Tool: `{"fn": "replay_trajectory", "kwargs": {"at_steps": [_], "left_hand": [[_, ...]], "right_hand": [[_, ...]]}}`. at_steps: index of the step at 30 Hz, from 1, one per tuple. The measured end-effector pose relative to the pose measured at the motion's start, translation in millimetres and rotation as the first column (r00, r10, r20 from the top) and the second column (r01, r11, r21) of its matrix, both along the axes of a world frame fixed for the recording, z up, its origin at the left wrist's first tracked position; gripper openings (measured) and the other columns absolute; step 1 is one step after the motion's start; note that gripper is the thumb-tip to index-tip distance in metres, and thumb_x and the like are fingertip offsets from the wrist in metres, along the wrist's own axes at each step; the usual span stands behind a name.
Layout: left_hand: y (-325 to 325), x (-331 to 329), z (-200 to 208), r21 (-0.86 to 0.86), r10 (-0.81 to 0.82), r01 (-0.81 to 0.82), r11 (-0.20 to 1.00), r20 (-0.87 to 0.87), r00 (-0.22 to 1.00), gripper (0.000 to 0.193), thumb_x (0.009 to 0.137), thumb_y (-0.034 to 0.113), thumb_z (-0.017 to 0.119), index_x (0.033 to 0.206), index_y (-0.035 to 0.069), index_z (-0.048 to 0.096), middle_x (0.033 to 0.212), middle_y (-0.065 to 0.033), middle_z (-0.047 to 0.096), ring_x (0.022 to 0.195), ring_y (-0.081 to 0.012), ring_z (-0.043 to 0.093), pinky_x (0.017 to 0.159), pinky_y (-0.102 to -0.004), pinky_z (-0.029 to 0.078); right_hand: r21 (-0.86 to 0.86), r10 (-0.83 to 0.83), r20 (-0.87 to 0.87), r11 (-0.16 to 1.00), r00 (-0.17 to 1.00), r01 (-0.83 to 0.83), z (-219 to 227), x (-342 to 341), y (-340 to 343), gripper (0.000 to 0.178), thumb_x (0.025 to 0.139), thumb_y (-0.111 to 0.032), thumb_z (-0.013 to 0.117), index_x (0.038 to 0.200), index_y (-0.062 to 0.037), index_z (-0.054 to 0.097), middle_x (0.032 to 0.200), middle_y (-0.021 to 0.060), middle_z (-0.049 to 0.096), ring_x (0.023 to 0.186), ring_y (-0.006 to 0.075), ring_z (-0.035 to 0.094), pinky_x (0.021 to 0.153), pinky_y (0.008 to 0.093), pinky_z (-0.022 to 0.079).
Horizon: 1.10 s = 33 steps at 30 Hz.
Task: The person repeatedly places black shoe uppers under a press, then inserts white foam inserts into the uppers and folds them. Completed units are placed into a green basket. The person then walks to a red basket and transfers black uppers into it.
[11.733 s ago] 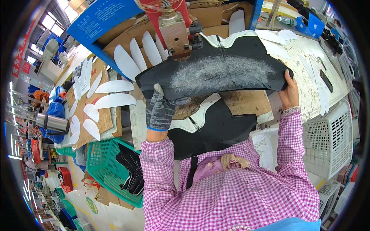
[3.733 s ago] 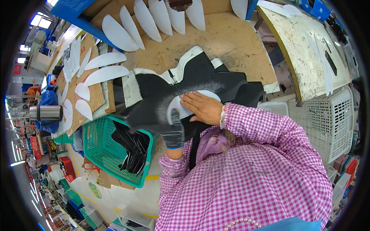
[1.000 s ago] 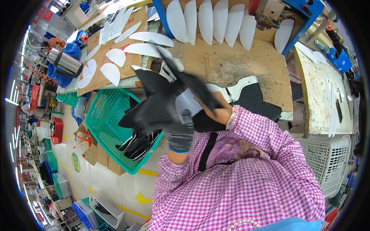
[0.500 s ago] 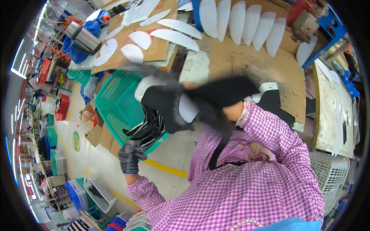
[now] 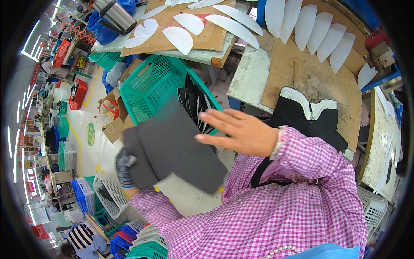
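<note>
My left hand (image 5: pixel 124 169), in a grey knit glove, grips the edge of a dark grey folded fabric panel (image 5: pixel 174 149) in front of the basket. The panel's far end is smeared by motion. My bare right hand (image 5: pixel 243 133) hovers just right of the panel, fingers stretched out and nothing in them. Behind both, a green plastic basket (image 5: pixel 148 93) holds a bunch of black pieces with pale edges (image 5: pixel 188 96) standing on edge. On the cardboard-covered table to the right lies a black cut piece with a white curved border (image 5: pixel 297 116), partly hidden by my right sleeve.
Several white half-moon pieces (image 5: pixel 305 29) line the back of the right table, beside a red-and-metal machine part (image 5: pixel 381 49). More white pieces (image 5: pixel 179 39) and a steel flask (image 5: pixel 114 16) are on the left table. A cardboard box (image 5: pixel 113 123) stands left of the basket.
The blurred dark piece with a white edge is no longer between my arms. My left hand, earlier closed below the basket, now holds the panel; my right hand shows bare and spread. The view shifted.
</note>
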<state>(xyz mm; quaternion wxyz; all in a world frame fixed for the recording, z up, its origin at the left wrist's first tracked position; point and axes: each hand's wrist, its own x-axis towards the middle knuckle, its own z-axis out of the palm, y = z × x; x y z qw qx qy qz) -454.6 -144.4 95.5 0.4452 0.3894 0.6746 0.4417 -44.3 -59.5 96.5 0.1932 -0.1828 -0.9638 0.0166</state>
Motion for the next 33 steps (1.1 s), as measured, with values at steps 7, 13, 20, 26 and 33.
{"fn": "replay_trajectory", "kwargs": {"at_steps": [7,13,20,26,33], "left_hand": [[121,-44,-60,0.224,0.159,0.074,0.972,-0.854,0.495,0.042,0.077,0.015,0.058,0.118,0.003,0.059,0.090,-0.0223,0.064,0.078,-0.0320,0.061,0.075,-0.0388,0.048],[173,-9,-214,-0.378,-0.385,0.073,0.923,-0.904,0.189,0.033,0.082,0.018,0.054,0.114,0.017,0.063,0.103,-0.0186,0.064,0.098,-0.0361,0.061,0.084,-0.0443,0.048],[212,15,-260,-0.801,-0.830,0.222,0.557,-0.547,0.107,0.046,0.077,0.022,0.059,0.122,0.015,0.058,0.124,-0.0154,0.056,0.116,-0.0333,0.052,0.099,-0.0407,0.042],[199,25,-183,-0.154,-0.424,0.398,0.905,-0.418,0.804,0.053,0.079,-0.007,0.056,0.131,0.000,0.048,0.122,-0.0170,0.059,0.115,-0.0246,0.055,0.096,-0.0304,0.043],[113,180,-75,0.045,-0.474,0.487,0.872,-0.164,0.865,0.046,0.081,-0.010,0.053,0.127,-0.004,0.051,0.118,-0.0133,0.061,0.105,-0.0177,0.059,0.091,-0.0267,0.045]], "right_hand": [[-0.167,-0.233,0.057,0.956,0.971,0.239,2,73,-31,0.053,0.081,-0.004,0.054,0.133,-0.0077,0.044,0.135,0.0175,0.046,0.123,0.0300,0.047,0.095,0.0402,0.043],[-0.227,-0.288,0.173,0.919,0.942,0.323,5,104,-66,0.048,0.080,-0.008,0.060,0.127,-0.0041,0.049,0.131,0.0167,0.050,0.122,0.0305,0.049,0.094,0.0401,0.044],[-0.218,-0.473,0.094,0.849,0.876,0.481,-2,163,-71,0.053,0.076,-0.010,0.065,0.126,-0.0027,0.050,0.126,0.0148,0.054,0.117,0.0287,0.052,0.092,0.0368,0.043],[-0.238,-0.765,-0.019,0.628,0.643,0.741,-38,222,-39,0.066,0.070,-0.019,0.075,0.127,-0.0011,0.047,0.133,0.0185,0.047,0.121,0.0358,0.046,0.097,0.0391,0.039],[-0.384,-0.727,-0.114,0.661,0.677,0.645,-77,200,6,0.049,0.066,-0.015,0.077,0.107,-0.0028,0.053,0.109,0.0162,0.056,0.107,0.0347,0.052,0.089,0.0407,0.040]]}}
